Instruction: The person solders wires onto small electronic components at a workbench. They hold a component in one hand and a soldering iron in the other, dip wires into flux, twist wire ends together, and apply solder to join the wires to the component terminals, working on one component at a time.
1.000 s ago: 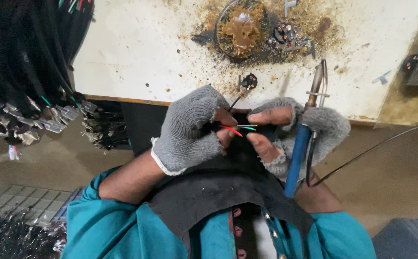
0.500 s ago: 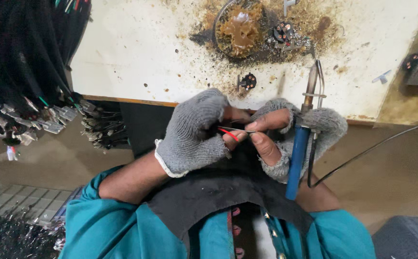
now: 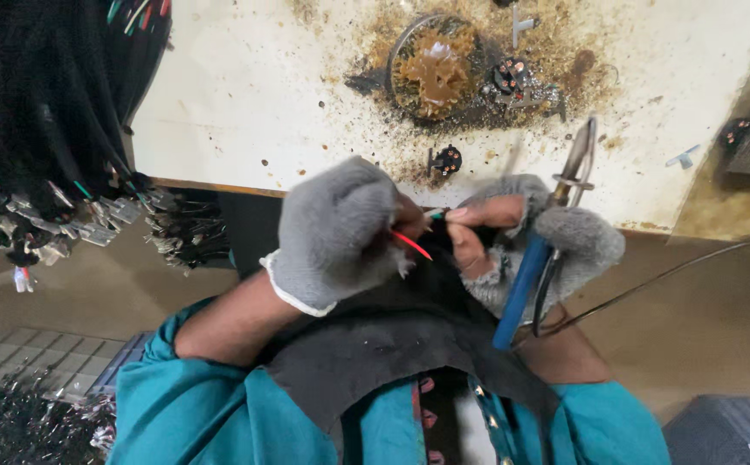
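Wires, thin and coloured, are pinched between the two gloved hands just below the front edge of the bench [image 3: 246, 95], above the person's lap; a red wire [image 3: 411, 244] sticks out to the right from the left hand [image 3: 336, 232].

Far left, a dense bundle of black cables [image 3: 39, 103] hangs down, ending in a cluster of small metal connectors [image 3: 91, 226]. At the bottom left corner lies a heap of dark scraps [image 3: 13, 422].

The left hand, in a grey knitted fingerless glove, is curled closed around the wires, fingertips meeting those of the other hand. A dark apron [image 3: 392, 344] covers the lap beneath, over teal sleeves [image 3: 194, 405].

On the stained white bench above, a round metal holder [image 3: 431, 65] with brownish residue sits in a scorched patch, and a small black round part [image 3: 446, 160] lies near the edge.

The right hand [image 3: 521, 241], likewise gloved, has its bare thumb and forefinger closed on the wire ends, while a soldering iron with a blue handle [image 3: 521, 284] is tucked in the same hand, its metal tip [image 3: 580, 151] pointing up over the bench. Its black cord [image 3: 650, 280] runs off to the right.
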A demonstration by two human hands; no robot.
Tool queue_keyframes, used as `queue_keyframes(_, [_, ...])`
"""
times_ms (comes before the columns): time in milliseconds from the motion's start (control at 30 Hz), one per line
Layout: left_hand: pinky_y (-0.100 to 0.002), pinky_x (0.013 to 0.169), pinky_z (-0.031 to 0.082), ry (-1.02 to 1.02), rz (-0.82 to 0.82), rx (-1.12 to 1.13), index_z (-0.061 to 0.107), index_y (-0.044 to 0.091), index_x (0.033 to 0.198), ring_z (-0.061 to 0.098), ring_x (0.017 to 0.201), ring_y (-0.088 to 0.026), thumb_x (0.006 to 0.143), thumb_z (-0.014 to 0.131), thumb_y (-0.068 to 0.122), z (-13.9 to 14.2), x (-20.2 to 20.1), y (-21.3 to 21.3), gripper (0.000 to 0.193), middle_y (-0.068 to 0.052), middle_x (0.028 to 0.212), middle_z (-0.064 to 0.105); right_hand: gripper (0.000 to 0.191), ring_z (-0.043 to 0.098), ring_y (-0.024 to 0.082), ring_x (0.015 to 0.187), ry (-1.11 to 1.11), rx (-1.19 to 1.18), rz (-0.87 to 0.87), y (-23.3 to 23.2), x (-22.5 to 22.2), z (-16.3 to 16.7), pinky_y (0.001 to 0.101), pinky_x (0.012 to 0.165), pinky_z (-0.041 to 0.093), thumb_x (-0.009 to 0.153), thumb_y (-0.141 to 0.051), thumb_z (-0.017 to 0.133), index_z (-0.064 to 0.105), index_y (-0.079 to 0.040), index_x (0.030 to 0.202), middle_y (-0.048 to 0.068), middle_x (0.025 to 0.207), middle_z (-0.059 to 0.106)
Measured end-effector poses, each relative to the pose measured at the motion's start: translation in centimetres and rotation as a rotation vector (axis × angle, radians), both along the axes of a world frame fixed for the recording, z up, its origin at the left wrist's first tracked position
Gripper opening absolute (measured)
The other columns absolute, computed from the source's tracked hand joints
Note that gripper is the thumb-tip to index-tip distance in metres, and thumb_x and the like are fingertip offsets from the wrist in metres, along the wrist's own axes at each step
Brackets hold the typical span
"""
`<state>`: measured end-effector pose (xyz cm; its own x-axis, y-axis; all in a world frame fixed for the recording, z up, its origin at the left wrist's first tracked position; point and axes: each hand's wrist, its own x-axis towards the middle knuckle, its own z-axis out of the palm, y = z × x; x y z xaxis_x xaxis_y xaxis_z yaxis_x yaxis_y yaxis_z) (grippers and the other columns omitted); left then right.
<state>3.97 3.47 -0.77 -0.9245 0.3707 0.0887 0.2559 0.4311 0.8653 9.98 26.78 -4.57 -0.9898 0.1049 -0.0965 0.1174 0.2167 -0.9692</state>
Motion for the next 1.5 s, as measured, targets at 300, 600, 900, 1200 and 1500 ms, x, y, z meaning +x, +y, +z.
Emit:
queue_keyframes(300, [-0.039, 0.071, 0.050, 0.108, 0.171, -0.185, 0.065, 0.007, 0.101, 0.061, 0.080, -0.030, 0.100, 0.083, 0.017, -1.9, -6.1, -0.2, 0.021, -0.011, 0.089, 0.058, 0.011, 0.069, 0.019, 0.082, 0.128, 0.336, 0.045, -0.1, -5.1, 0.2, 0.0266, 0.078, 0.055, 0.100, 0.003, 0.080, 0.070, -0.001, 0.098, 0.010, 0.094, 0.073])
queue_keyframes(600, [-0.038, 0.074, 0.052, 0.159, 0.190, -0.176, 0.063, 0.007, 0.100, 0.062, 0.084, -0.030, 0.100, 0.082, 0.017, -2.8, -6.8, 1.0, 0.022, -0.010, 0.091, 0.060, 0.013, 0.072, 0.022, 0.085, 0.185, 0.494, 0.172, 0.5, -6.9, 0.9, 0.0325, 0.080, 0.055, 0.098, 0.000, 0.081, 0.072, -0.008, 0.103, 0.008, 0.097, 0.075])
queue_keyframes(900, [-0.038, 0.071, 0.052, 0.195, 0.152, -0.155, 0.063, 0.009, 0.095, 0.063, 0.082, -0.029, 0.095, 0.081, 0.010, -0.5, -5.3, 0.2, 0.019, -0.007, 0.091, 0.064, 0.027, 0.065, 0.034, 0.087, 0.371, 0.614, 0.289, 0.9, -6.0, 0.5, 0.0434, 0.075, 0.048, 0.087, -0.013, 0.091, 0.065, -0.010, 0.094, 0.009, 0.099, 0.074])
queue_keyframes(1200, [-0.039, 0.068, 0.051, 0.006, -0.026, -0.198, 0.069, 0.018, 0.100, 0.066, 0.082, -0.029, 0.079, 0.082, 0.016, -0.4, -2.1, 0.6, 0.025, -0.005, 0.090, 0.063, 0.053, 0.062, 0.024, 0.077, 0.073, 0.266, 0.155, 0.0, -4.6, 3.3, 0.0322, 0.068, 0.046, 0.088, -0.062, 0.073, 0.075, -0.009, 0.099, 0.005, 0.085, 0.068])
queue_keyframes(1500, [-0.043, 0.065, 0.050, 0.023, -0.035, -0.276, 0.070, 0.018, 0.099, 0.065, 0.078, -0.031, 0.073, 0.082, 0.018, -0.7, -2.4, 1.4, 0.029, -0.006, 0.086, 0.061, 0.063, 0.059, 0.027, 0.084, 0.264, 0.561, 0.246, 3.1, -0.8, 0.2, 0.0384, 0.076, 0.044, 0.098, -0.067, 0.058, 0.072, -0.005, 0.104, 0.008, 0.083, 0.061])
